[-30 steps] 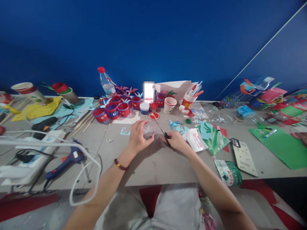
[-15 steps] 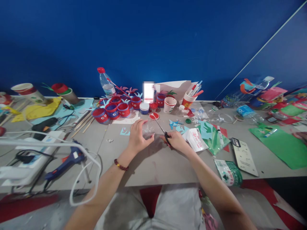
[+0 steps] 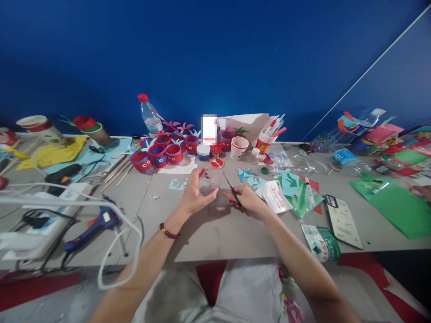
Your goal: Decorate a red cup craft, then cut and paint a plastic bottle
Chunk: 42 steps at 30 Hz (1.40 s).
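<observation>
My left hand (image 3: 195,194) curls, thumb and fingers, around a clear plastic piece (image 3: 209,183) that looks like a cut part of a bottle. Its exact outline is hard to make out against the grey table. In my right hand (image 3: 248,198) are black-handled scissors (image 3: 229,182), their blades pointing up and left beside the plastic. Whether the blades touch it I cannot tell. Just beyond the blade tips lies a round red-and-white lid (image 3: 217,163). Light-blue paper cutouts (image 3: 247,174) lie beyond my right hand.
Red and blue painted cups (image 3: 157,154) stand at the back, near a red-capped bottle (image 3: 150,117) and a paper cup of markers (image 3: 265,141). To the left are a blue glue gun (image 3: 96,226) and a white power strip (image 3: 43,224) with cables. A phone (image 3: 343,220) lies right.
The clear plastic has shifted slightly in my left hand. My right hand and the scissors have moved a little, the blades now more steeply angled. Other things stay in place.
</observation>
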{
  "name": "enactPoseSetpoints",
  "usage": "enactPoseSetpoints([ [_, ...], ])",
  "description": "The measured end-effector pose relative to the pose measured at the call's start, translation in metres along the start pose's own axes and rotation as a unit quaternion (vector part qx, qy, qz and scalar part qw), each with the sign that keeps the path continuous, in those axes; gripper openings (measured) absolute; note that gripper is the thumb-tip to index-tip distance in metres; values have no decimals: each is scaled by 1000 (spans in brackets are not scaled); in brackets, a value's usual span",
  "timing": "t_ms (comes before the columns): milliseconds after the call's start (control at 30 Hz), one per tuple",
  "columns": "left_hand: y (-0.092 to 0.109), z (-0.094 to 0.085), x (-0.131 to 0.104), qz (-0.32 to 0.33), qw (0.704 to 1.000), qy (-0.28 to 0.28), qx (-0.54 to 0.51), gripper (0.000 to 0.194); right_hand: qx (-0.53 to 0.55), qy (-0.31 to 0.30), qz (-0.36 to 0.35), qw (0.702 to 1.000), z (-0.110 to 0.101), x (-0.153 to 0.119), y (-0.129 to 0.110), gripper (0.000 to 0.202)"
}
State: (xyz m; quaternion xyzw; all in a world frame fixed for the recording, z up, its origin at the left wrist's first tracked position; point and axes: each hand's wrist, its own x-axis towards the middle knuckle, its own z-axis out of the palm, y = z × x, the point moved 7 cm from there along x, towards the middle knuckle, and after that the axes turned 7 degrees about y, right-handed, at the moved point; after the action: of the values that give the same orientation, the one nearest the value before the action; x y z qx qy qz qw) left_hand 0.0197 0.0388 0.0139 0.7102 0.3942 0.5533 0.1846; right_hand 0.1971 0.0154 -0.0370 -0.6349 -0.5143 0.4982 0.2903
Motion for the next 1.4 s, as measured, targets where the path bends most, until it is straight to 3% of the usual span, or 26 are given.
enactPoseSetpoints([
  [267, 13, 3, 2, 51, 994, -61, 78, 57, -20, -4, -22, 1000, -4, 3, 1, 43],
  [567, 17, 3, 2, 77, 989, -62, 114, 56, -139, 87, -109, 981, -15, 8, -4, 45],
  [833, 14, 2, 2, 64, 992, -49, 93, 59, -115, 92, -102, 984, -17, 10, -1, 44],
  [1033, 11, -2, 3, 45, 996, -18, 70, 58, -26, 80, -27, 996, -14, 8, 3, 45],
  [1133, 7, -1, 3, 16, 999, -13, 30, 60, 6, 75, -23, 997, -14, 9, 2, 46],
  [1200, 1, 0, 3, -28, 999, -18, -35, 64, 59, 42, -31, 997, -10, 8, -1, 50],
  [1267, -7, 4, 1, -96, 986, -45, -126, 64, 150, -35, -46, 987, -3, 5, -7, 54],
  [1333, -13, 13, -3, -176, 950, -107, -233, 57, 245, -146, -58, 957, 8, -2, -15, 58],
  [1400, -13, 21, -9, -240, 891, -166, -349, 49, 308, -255, -64, 914, 18, -11, -19, 60],
])
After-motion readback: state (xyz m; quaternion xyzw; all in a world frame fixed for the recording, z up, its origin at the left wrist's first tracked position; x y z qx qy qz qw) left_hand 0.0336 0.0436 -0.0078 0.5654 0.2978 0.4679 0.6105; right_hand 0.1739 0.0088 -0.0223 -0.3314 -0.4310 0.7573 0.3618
